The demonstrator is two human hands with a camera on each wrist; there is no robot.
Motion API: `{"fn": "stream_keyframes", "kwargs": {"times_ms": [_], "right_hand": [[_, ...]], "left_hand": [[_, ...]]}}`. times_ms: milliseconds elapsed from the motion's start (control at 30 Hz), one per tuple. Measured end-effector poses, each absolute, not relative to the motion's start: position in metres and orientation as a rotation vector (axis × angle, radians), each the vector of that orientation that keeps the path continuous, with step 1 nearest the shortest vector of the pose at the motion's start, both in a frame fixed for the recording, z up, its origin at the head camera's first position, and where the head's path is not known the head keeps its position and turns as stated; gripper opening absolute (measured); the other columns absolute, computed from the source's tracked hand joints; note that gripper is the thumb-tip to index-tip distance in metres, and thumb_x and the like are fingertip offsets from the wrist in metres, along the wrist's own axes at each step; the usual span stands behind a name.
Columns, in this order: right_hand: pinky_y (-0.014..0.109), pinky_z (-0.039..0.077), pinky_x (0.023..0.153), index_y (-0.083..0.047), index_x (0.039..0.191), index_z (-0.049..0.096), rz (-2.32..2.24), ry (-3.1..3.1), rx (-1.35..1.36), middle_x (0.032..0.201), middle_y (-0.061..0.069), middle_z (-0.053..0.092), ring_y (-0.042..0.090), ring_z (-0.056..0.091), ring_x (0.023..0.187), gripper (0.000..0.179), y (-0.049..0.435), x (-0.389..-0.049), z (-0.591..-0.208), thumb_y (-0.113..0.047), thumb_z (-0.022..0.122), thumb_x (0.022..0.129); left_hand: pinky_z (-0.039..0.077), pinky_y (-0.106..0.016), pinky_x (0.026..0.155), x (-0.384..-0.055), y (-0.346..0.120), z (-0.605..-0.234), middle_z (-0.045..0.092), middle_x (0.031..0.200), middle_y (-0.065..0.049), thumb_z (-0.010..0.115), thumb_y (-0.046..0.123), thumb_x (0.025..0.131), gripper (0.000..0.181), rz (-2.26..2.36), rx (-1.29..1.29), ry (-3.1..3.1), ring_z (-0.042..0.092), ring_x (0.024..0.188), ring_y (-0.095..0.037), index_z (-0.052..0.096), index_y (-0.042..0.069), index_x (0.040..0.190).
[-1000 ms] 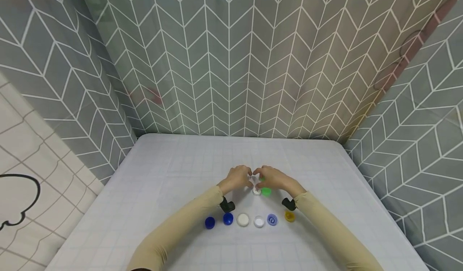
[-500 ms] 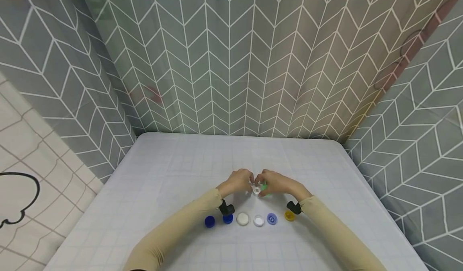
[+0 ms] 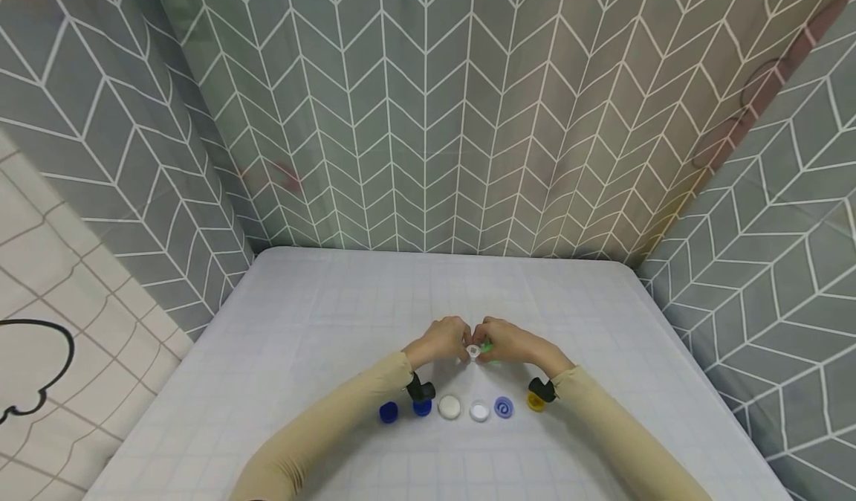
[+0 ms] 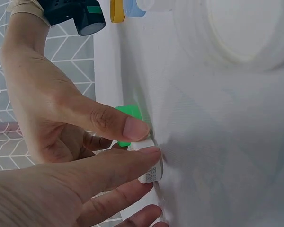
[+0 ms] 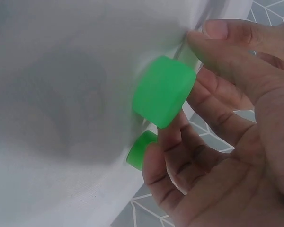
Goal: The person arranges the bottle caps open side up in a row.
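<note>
White piece [image 3: 473, 351]: pinched between the two hands, around the middle of the table's width; its side carries dark printed characters, seen from the left wrist.
Left hand [image 3: 449, 334]: grasping; the thumb presses on the white piece and the fingers bend in behind it.
Right hand [image 3: 504, 337]: grasping the same white piece from the opposite side, its thumb tip close to the other thumb; the remaining fingers are bent.
Nearer green cap [image 5: 164, 91]: in front of the right hand's fingers; whether they touch it, I cannot tell.
Farther green cap [image 5: 142, 150]: just beside a right fingertip, partly covered by it.
Row of caps: on the person's side of the hands, well apart from the white piece, listed here from left to right.
Blues: a dark blue cap [image 3: 388, 412] at the left end, then a second blue cap [image 3: 422, 408], partly covered by the left wrist device [image 3: 420, 388].
Pale ones: a cream cap [image 3: 449, 406], then a white cap [image 3: 478, 411] with a raised rim.
Right end: a light blue cap [image 3: 504, 407] with a swirl, then a yellow cap [image 3: 536, 402] partly behind the right wrist device [image 3: 542, 389].
Sleeves: beige [image 3: 328, 423], reaching both wrists.
Table [image 3: 334, 300]: white cover with faint grid lines and rounded far corners.
Curtain [image 3: 428, 114]: grey, with white chevron lines, beyond the far edge.
</note>
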State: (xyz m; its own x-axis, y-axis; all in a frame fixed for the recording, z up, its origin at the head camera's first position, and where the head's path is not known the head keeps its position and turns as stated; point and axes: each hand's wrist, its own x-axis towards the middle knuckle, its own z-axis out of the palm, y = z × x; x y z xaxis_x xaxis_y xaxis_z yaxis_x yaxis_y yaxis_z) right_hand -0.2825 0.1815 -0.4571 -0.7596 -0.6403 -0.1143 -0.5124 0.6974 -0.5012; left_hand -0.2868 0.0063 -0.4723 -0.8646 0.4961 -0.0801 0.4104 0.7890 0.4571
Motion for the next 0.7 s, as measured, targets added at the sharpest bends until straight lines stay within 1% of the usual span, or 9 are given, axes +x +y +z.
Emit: {"fn": "stream_keyframes", "kwargs": {"times_ms": [167,433,600,700], "right_hand": [[0.028,0.044,0.074,-0.009,0.097,0.067,-0.622,2.665,-0.913,0.093,0.004,0.057,0.018,0.053,0.085,0.023,0.1812,-0.2837,-0.4581,-0.014,0.08,0.078],[0.03,0.046,0.077,-0.01,0.099,0.068,-0.621,2.677,-0.988,0.094,0.002,0.061,0.019,0.056,0.088,0.022,0.1829,-0.2861,-0.4559,-0.013,0.078,0.079],[0.027,0.046,0.074,-0.009,0.101,0.068,-0.652,2.67,-1.05,0.093,0.001,0.068,0.019,0.06,0.088,0.022,0.1846,-0.2871,-0.4525,-0.012,0.076,0.081],[0.024,0.047,0.071,-0.007,0.104,0.067,-0.667,2.664,-1.041,0.091,0.001,0.069,0.015,0.061,0.083,0.023,0.1842,-0.2862,-0.4498,-0.012,0.074,0.083]], "left_hand": [[0.043,-0.025,0.064,-0.2863,0.0056,-0.4717,0.066,0.081,0.004,0.084,0.014,0.071,0.019,0.677,0.704,2.769,0.053,0.071,-0.008,0.073,0.012,0.087],[0.043,-0.023,0.06,-0.2859,0.005,-0.4655,0.064,0.076,0.003,0.082,0.014,0.073,0.019,0.691,0.702,2.768,0.053,0.066,-0.008,0.07,0.01,0.088],[0.045,-0.022,0.061,-0.2877,0.0034,-0.4643,0.066,0.078,0.001,0.082,0.013,0.073,0.022,0.779,0.681,2.748,0.056,0.066,-0.009,0.068,0.008,0.089],[0.045,-0.021,0.06,-0.2894,0.0019,-0.4648,0.066,0.077,0.0,0.082,0.013,0.073,0.024,0.827,0.683,2.735,0.056,0.066,-0.009,0.066,0.006,0.089]]}}
